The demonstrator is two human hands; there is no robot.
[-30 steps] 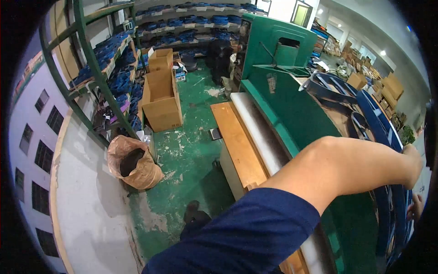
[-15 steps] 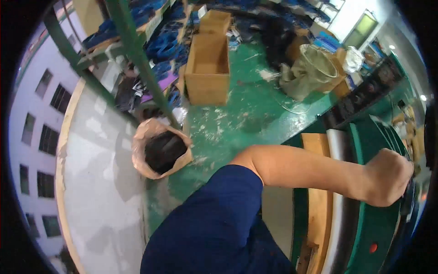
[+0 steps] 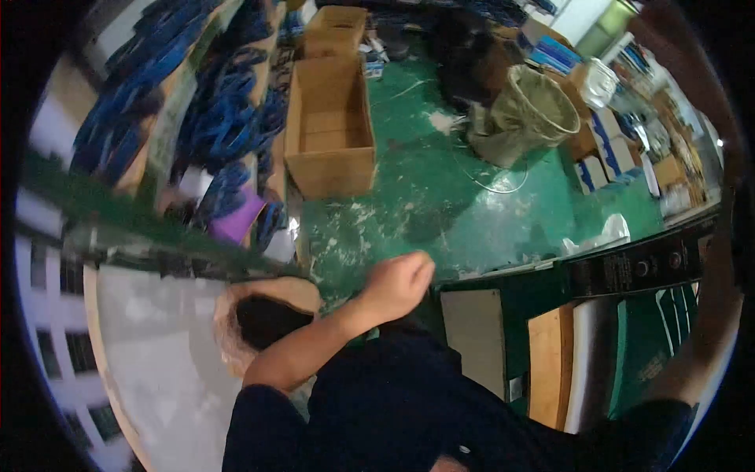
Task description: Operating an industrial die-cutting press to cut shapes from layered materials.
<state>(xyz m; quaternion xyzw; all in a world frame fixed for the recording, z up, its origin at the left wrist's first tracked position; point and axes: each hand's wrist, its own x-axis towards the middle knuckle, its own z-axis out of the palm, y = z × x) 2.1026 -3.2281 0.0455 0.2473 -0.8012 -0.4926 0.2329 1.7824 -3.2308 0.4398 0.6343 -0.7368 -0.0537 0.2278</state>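
My left hand is held in front of my body, over the green floor. Its fingers are curled into a loose fist, and nothing shows in it. Beside my left forearm is a bag with a folded-back brown rim and a dark inside. My right forearm rises along the right edge of the picture, beside a green machine. A dark, blurred shape above that forearm hides the right hand's fingers, so I cannot make out what they do.
An open cardboard box stands ahead, another behind it. Shelves of blue bundles run along the left. A greyish-green sack stands ahead right, near white and blue boxes. A pale wall is at lower left.
My left hand has drawn back from the machine on the right to the middle, still closed. My right forearm has come into view at the right edge. The view has turned.
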